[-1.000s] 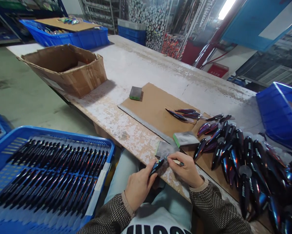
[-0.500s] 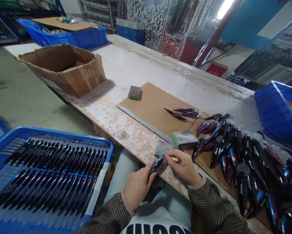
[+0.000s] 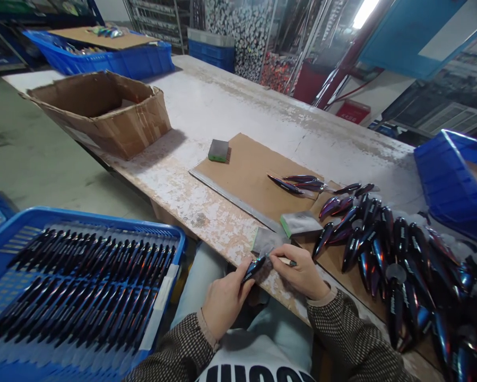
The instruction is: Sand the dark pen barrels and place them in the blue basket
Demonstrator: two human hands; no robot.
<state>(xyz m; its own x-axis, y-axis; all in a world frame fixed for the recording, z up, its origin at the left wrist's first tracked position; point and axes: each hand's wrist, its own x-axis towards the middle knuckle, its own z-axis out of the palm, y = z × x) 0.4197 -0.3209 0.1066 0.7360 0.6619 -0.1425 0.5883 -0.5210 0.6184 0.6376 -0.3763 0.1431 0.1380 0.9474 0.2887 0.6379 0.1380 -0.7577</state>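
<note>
My left hand (image 3: 224,300) grips a glossy dark fishing lure body (image 3: 253,269) near the table edge. My right hand (image 3: 300,273) pinches a small pale-shafted tool with a dark tip (image 3: 289,262), and that tip is close to the lure. Just beyond both hands lies a grey abrasive sheet (image 3: 266,241). A green-edged sanding sponge (image 3: 301,224) sits a little farther on. To the right, several iridescent dark lures (image 3: 367,254) lie heaped on a cardboard sheet (image 3: 250,180).
A blue crate (image 3: 79,265) of lures in neat rows stands at my left, below the table edge. A torn cardboard box (image 3: 98,114), another sponge (image 3: 218,150), and blue crates (image 3: 453,185) stand around the worn white table (image 3: 238,106). My knees are under its edge.
The whole view has drifted slightly left and up. The lure has shifted a little toward the lower left, and both hands keep their hold.
</note>
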